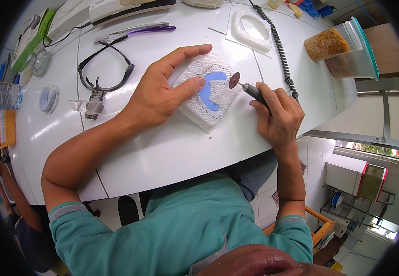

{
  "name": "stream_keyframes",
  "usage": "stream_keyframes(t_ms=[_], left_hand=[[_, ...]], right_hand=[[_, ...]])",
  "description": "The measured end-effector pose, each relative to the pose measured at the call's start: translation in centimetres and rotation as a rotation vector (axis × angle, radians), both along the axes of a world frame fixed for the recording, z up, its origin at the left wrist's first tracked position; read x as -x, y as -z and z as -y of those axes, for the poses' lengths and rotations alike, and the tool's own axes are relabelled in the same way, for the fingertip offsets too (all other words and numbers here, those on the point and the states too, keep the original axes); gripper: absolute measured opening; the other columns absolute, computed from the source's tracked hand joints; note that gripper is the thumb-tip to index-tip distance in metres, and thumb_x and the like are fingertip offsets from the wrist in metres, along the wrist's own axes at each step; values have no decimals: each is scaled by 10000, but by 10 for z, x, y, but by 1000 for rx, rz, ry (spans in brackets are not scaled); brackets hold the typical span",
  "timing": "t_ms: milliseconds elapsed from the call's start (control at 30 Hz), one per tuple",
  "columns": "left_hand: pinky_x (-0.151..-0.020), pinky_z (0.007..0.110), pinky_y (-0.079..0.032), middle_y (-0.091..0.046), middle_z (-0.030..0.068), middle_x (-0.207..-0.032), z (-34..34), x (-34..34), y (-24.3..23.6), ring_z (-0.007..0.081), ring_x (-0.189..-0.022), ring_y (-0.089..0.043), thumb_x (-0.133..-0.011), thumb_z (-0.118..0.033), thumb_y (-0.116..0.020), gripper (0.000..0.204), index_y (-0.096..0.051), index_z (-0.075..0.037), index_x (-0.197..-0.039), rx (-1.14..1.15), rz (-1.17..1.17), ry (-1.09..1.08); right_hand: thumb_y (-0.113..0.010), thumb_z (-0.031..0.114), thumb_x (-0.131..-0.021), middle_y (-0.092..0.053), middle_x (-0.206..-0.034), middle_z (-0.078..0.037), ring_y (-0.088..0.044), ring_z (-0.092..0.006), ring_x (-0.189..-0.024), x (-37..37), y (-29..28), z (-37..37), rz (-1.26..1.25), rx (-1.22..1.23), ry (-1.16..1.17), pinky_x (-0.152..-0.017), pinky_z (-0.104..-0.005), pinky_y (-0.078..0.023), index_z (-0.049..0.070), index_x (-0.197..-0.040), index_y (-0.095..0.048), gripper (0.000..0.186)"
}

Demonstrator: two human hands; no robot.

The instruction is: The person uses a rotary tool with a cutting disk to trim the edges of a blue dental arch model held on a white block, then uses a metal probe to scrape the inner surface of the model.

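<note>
A white foam block (220, 112) with a dark drawn outline and a blue horseshoe-like shape (206, 96) rests on the white table. My left hand (162, 85) grips the block's left side, thumb on the blue shape and index finger stretched across the top. My right hand (280, 112) is closed on a rotary tool (253, 92), whose dark reddish disc (234, 80) is at the block's right edge; whether they touch, I cannot tell.
Dark glasses (129, 71), toothbrushes (155, 28) and a jar (41, 64) lie left. A white foam ring (257, 43), coiled cord (282, 55) and plastic containers (355, 69) are back right. Another person's arm (15, 193) shows at far left; the table's front edge (130, 186) curves below me.
</note>
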State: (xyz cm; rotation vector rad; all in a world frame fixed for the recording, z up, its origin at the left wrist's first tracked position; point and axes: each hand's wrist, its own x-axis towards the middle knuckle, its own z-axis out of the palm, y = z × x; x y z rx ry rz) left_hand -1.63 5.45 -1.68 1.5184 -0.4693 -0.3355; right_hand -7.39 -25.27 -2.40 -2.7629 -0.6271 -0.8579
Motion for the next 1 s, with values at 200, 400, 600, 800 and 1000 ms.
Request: stream_keyframes(t_ms=[200,400,600,800,1000], left_hand=[[-1174,356,-528,-640,142,-1517,0,-1,-2,195,-1338,-642,-1070,-112,-697,579,-546,-37,-1624,15,7,11],[-1164,350,-531,-651,129,-1490,0,-1,-3,185,-1317,-647,-1070,-100,-690,572,-549,-43,-1622,14,-11,11],[-1167,348,-528,-652,132,-1489,0,-1,-1,182,-1316,-646,-1069,-99,-690,572,-551,-43,-1621,12,-2,9],[-1173,353,-528,-645,139,-1503,0,-1,-2,189,-1330,-643,-1069,-111,-693,574,-551,-45,-1621,7,-6,11],[-1180,359,-528,-640,141,-1512,0,-1,-1,194,-1337,-643,-1067,-118,-699,577,-552,-47,-1621,14,-3,12]], right_hand=[[-889,341,-922,-563,-728,-3,-451,-173,-556,0,3,3,13,-57,13,-552,-350,-362,125,-1219,-836,371],[-885,351,-930,-566,-723,-3,-445,-175,-544,0,2,3,10,-55,5,-543,-352,-359,126,-1223,-837,372],[-886,357,-927,-566,-727,2,-449,-169,-551,1,1,1,0,-29,10,-548,-351,-358,132,-1228,-839,378],[-887,359,-925,-554,-723,4,-448,-167,-556,1,0,-1,-3,-11,12,-552,-353,-356,135,-1232,-839,383],[-886,369,-923,-547,-724,4,-441,-166,-556,0,2,0,4,-8,15,-550,-354,-348,137,-1232,-839,389]])
